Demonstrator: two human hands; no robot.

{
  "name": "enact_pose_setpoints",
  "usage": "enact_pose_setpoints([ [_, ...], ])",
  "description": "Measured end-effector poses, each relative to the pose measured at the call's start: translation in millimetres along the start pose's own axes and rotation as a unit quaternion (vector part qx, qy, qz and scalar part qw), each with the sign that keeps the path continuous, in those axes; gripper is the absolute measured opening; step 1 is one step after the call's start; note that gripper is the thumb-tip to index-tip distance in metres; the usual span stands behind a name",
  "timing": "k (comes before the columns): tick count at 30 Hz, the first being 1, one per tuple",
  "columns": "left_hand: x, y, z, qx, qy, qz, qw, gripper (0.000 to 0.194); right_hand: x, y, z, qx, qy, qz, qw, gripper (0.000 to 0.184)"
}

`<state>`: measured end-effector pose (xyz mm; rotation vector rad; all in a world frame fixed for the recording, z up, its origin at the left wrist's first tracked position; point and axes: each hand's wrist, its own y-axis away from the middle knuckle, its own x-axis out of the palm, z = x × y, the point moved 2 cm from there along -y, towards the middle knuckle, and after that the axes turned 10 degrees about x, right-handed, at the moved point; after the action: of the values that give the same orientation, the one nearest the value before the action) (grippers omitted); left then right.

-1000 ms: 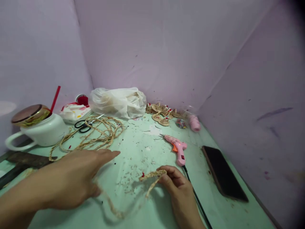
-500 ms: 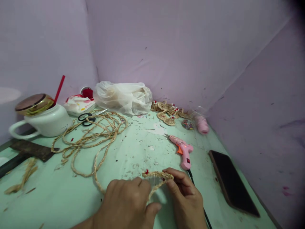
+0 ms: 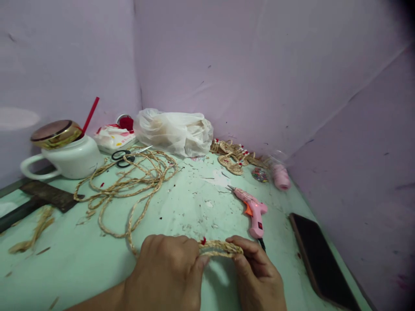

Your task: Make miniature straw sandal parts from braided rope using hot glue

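Observation:
A braided straw cord [image 3: 215,246] is folded back on itself near the front of the table, with a small red bit on its upper strand. My left hand [image 3: 168,272] pinches the strands at their left, back of the hand up. At the folded right end, my right hand [image 3: 256,270] grips the cord between thumb and fingers. From my left hand the cord runs on to a loose coil [image 3: 145,185] on the table. A pink glue gun [image 3: 254,211] with an orange trigger lies just beyond my right hand.
A dark phone [image 3: 320,259] lies at right. Behind are a pink thread spool [image 3: 281,177], a bead bag [image 3: 260,174], finished straw pieces [image 3: 231,157] and a white plastic bag [image 3: 175,134]. Left stand a lidded white mug [image 3: 71,157], scissors [image 3: 123,158] and a hammer [image 3: 48,196].
The two cord strands, spread apart before, are now drawn close together. My left thumb has closed onto the lower strand. The view has shifted slightly.

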<state>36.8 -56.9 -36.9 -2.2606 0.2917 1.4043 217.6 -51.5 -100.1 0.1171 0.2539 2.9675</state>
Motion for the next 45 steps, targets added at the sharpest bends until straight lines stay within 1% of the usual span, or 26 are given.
enact_pose_setpoints([
  [2, -1.3, 0, 0, -0.008, 0.0, 0.002, 1.0, 0.034, 4, 3, 1, 0.003, -0.006, -0.005, 1.0, 0.013],
  [7, -4.9, -2, 0, -0.066, 0.03, 0.059, 0.996, 0.033, 13, 11, 9, -0.011, -0.034, -0.058, 0.998, 0.009],
  [10, -7.3, -5, 0, -0.114, 0.073, 0.094, 0.986, 0.033, 15, 12, 12, -0.033, -0.033, -0.048, 0.998, 0.007],
  [12, -8.3, -6, 2, -0.15, 0.112, 0.111, 0.976, 0.028, 13, 11, 12, -0.052, -0.024, -0.027, 0.998, 0.006],
  [14, -9.2, -8, 3, -0.171, 0.143, 0.114, 0.968, 0.022, 10, 9, 12, -0.07, -0.017, -0.015, 0.997, 0.006],
  [15, -9.5, -9, 4, -0.172, 0.153, 0.111, 0.967, 0.024, 9, 8, 12, -0.079, -0.018, -0.014, 0.997, 0.005],
  [17, -9.6, -10, 5, -0.16, 0.166, 0.113, 0.966, 0.028, 6, 7, 13, -0.1, -0.019, 0.001, 0.995, 0.007],
  [19, -9.3, -11, 5, -0.145, 0.171, 0.127, 0.966, 0.023, 6, 7, 15, -0.126, -0.015, 0.034, 0.991, 0.013],
  [21, -9.3, -11, 5, -0.138, 0.172, 0.139, 0.965, 0.022, 7, 8, 16, -0.141, -0.007, 0.061, 0.988, 0.017],
  [23, -10.1, -11, 4, -0.131, 0.165, 0.137, 0.968, 0.023, 8, 9, 15, -0.131, -0.017, 0.045, 0.99, 0.013],
  [25, -10.7, -11, 4, -0.114, 0.144, 0.132, 0.974, 0.024, 11, 11, 13, -0.1, -0.029, 0.01, 0.995, 0.007],
  [28, -9.4, -11, 4, -0.073, 0.105, 0.126, 0.984, 0.025, 13, 14, 11, -0.053, -0.025, -0.025, 0.998, 0.015],
  [30, -7.4, -10, 5, -0.045, 0.082, 0.123, 0.988, 0.026, 12, 14, 13, -0.058, 0.01, -0.029, 0.998, 0.02],
  [31, -6.4, -9, 5, -0.033, 0.069, 0.122, 0.99, 0.026, 11, 14, 15, -0.075, 0.042, -0.02, 0.996, 0.02],
  [33, -4.5, -8, 6, -0.013, 0.046, 0.128, 0.991, 0.026, 10, 13, 19, -0.132, 0.124, 0.014, 0.983, 0.018],
  [35, -2.8, -7, 6, 0.005, 0.03, 0.14, 0.99, 0.025, 8, 11, 21, -0.192, 0.203, 0.047, 0.959, 0.021],
  [36, -2.0, -6, 6, 0.014, 0.023, 0.146, 0.989, 0.025, 8, 11, 22, -0.22, 0.235, 0.054, 0.945, 0.026],
  [39, 0.8, -5, 6, 0.037, 0.005, 0.159, 0.987, 0.026, 8, 11, 21, -0.284, 0.309, 0.051, 0.906, 0.038],
  [41, 3.1, -5, 6, 0.046, -0.004, 0.168, 0.985, 0.025, 8, 11, 20, -0.313, 0.343, 0.055, 0.884, 0.042],
  [45, 6.8, -6, 5, 0.043, -0.016, 0.18, 0.983, 0.024, 8, 10, 20, -0.338, 0.385, 0.072, 0.856, 0.04],
])
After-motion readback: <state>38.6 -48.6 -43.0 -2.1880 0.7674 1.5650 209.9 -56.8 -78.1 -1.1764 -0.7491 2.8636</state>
